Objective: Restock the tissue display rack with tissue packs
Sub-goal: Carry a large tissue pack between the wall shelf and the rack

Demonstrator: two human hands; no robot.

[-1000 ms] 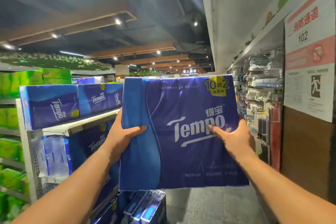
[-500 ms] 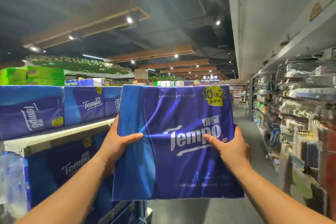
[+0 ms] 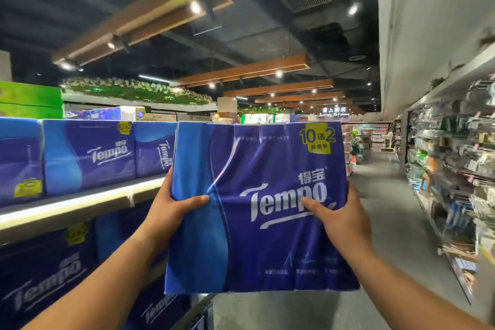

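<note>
I hold a large blue Tempo tissue pack (image 3: 257, 222) upright in front of me at chest height. My left hand (image 3: 171, 209) grips its left edge, thumb across the front. My right hand (image 3: 340, 220) grips its right edge, thumb on the printed logo. The display rack (image 3: 80, 201) stands at my left, its white shelf edge level with my left hand. Three matching blue packs (image 3: 88, 155) line its upper shelf, and more blue packs (image 3: 45, 273) fill the shelf below. The held pack's left edge sits just right of the shelf's end.
Green tissue packs (image 3: 29, 99) are stacked behind the rack at far left. An aisle floor (image 3: 388, 209) runs ahead on the right, lined by a wall rack of hanging small goods (image 3: 455, 163). More blue packs (image 3: 158, 308) lie low beneath the held pack.
The view has swung left and closer to the rack, so the wall sign at right has left the frame. Both hands keep the same grip on the pack, now nearer the upper shelf.
</note>
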